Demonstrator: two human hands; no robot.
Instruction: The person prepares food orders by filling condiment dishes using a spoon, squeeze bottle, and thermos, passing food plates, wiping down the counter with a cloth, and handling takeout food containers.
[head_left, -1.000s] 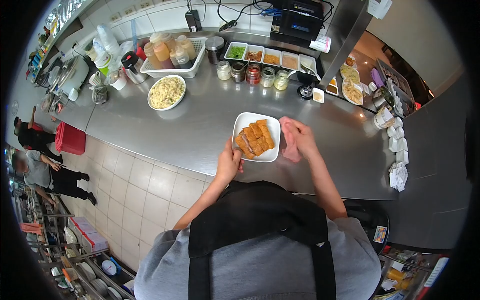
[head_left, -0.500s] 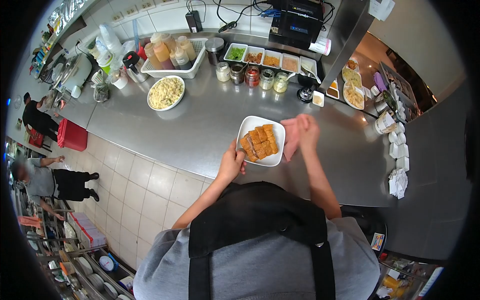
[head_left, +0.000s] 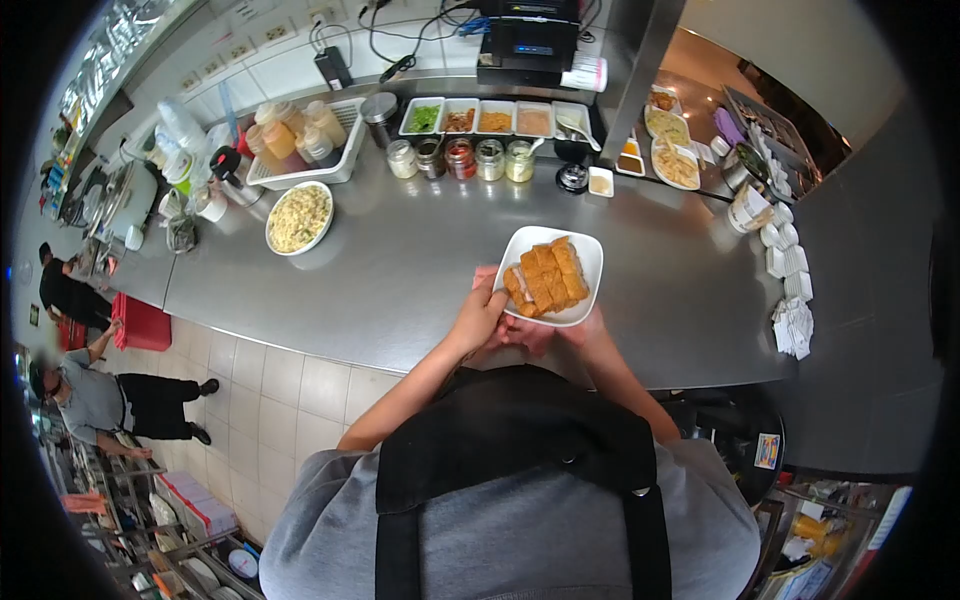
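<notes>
A white square plate [head_left: 549, 236] carries sliced, golden-brown fried food [head_left: 548, 278] and is held up over the counter in front of me. My left hand [head_left: 478, 318] grips its left edge, thumb on the rim. My right hand [head_left: 588, 332] is low at the plate's near right side, its fingers hidden beneath the plate. A pink cloth [head_left: 530, 336] is bunched under the plate against that hand, and part of it shows past the left edge.
On the steel counter [head_left: 400, 270] stand a bowl of pale salad [head_left: 300, 218], a basket of squeeze bottles [head_left: 345, 165], several topping jars [head_left: 460, 158] and topping trays [head_left: 495, 117]. Small white dishes [head_left: 790, 262] line the right edge. Two people stand at the left, near a red bin [head_left: 142, 322].
The plate has shifted right and turned slightly in my left hand. My right hand has brought the pink cloth from the plate's right side to underneath it. The camera view has also shifted.
</notes>
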